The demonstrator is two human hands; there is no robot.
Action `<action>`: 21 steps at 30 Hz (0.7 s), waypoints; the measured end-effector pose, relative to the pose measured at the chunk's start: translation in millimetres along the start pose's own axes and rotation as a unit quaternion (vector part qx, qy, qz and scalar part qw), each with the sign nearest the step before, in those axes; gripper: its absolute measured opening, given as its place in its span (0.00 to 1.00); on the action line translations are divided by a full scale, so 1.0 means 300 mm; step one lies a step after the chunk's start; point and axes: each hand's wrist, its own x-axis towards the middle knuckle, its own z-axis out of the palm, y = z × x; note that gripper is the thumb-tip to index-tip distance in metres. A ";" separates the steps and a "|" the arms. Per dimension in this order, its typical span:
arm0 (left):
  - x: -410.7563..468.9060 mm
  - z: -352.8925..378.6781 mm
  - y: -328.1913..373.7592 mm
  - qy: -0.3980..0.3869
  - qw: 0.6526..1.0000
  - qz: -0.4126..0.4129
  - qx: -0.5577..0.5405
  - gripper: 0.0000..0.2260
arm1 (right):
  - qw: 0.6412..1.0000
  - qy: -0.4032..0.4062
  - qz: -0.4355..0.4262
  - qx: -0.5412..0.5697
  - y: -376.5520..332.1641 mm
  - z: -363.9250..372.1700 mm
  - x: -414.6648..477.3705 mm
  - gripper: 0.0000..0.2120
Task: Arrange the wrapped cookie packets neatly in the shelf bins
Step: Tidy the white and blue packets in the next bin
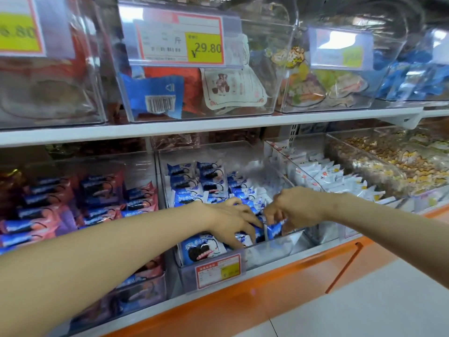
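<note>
In the middle bin (269,255), left hand (228,218) fingers (234,240) spread on blue-white cookie packets (206,182); right hand (300,207) pinches one.

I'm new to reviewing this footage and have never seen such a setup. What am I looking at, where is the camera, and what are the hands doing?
There is no machine: a person works with bare hands, filmed by one camera worn on the head, looking forward and down. A clear bin holds blue-and-white cookie packets. The left hand rests its spread fingers on them; the right hand pinches an upright packet near the bin's front. To its left are pink packets, to its right white packets.
</note>
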 end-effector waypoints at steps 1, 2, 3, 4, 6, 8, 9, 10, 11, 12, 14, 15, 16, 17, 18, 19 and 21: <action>0.001 0.003 0.000 0.015 1.000 -0.007 -0.016 0.18 | 1.000 -0.014 -0.001 -0.008 -0.004 0.005 0.013 0.16; 0.002 0.006 0.002 0.037 0.998 -0.019 -0.039 0.19 | 1.000 -0.027 -0.001 -0.007 -0.008 0.006 0.024 0.16; 0.001 0.009 0.004 0.058 0.996 -0.034 -0.062 0.20 | 0.999 -0.040 -0.003 0.001 -0.011 0.006 0.034 0.16; -0.002 0.009 0.005 0.070 0.993 -0.052 -0.079 0.22 | 0.999 -0.053 -0.003 0.010 -0.014 0.005 0.044 0.15; -0.010 0.005 0.005 0.068 0.989 -0.088 -0.100 0.24 | 0.997 -0.070 -0.004 0.011 -0.024 0.008 0.065 0.14; -0.018 -0.008 0.001 0.054 0.982 -0.117 -0.138 0.23 | 0.997 -0.073 -0.008 0.005 -0.032 0.011 0.085 0.13; -0.025 -0.020 -0.001 0.059 0.976 -0.128 -0.166 0.22 | 0.997 -0.070 -0.011 0.009 -0.033 0.011 0.092 0.12; -0.035 -0.032 -0.009 0.069 0.970 -0.138 -0.189 0.20 | 0.997 -0.066 -0.013 0.025 -0.032 0.010 0.094 0.12; -0.051 -0.044 -0.021 0.080 0.964 -0.147 -0.204 0.19 | 0.997 -0.061 -0.013 0.045 -0.032 0.009 0.093 0.12; -0.071 -0.054 -0.037 0.088 0.961 -0.157 -0.208 0.17 | 0.997 -0.057 -0.011 0.054 -0.031 0.012 0.091 0.12; -0.121 -0.068 -0.074 0.098 0.961 -0.178 -0.188 0.14 | 0.998 -0.051 -0.018 0.022 -0.031 0.032 0.088 0.10; -0.149 -0.071 -0.095 0.105 0.960 -0.194 -0.171 0.13 | 0.999 -0.048 -0.022 0.000 -0.033 0.044 0.089 0.10; -0.179 -0.073 -0.117 0.117 0.957 -0.215 -0.156 0.11 | 0.998 -0.047 -0.023 -0.018 -0.034 0.052 0.093 0.09; -0.208 -0.074 -0.138 0.132 0.951 -0.236 -0.149 0.09 | 0.998 -0.050 -0.017 -0.025 -0.032 0.054 0.098 0.08; -0.236 -0.074 -0.159 0.145 0.945 -0.255 -0.147 0.08 | 0.998 -0.057 -0.004 -0.017 -0.027 0.051 0.103 0.08; -0.263 -0.076 -0.176 0.158 0.938 -0.272 -0.149 0.07 | 0.998 -0.064 0.015 0.005 -0.019 0.046 0.108 0.08; -0.312 -0.079 -0.197 0.172 0.926 -0.296 -0.158 0.05 | 0.995 -0.070 0.044 0.056 -0.012 0.047 0.115 0.06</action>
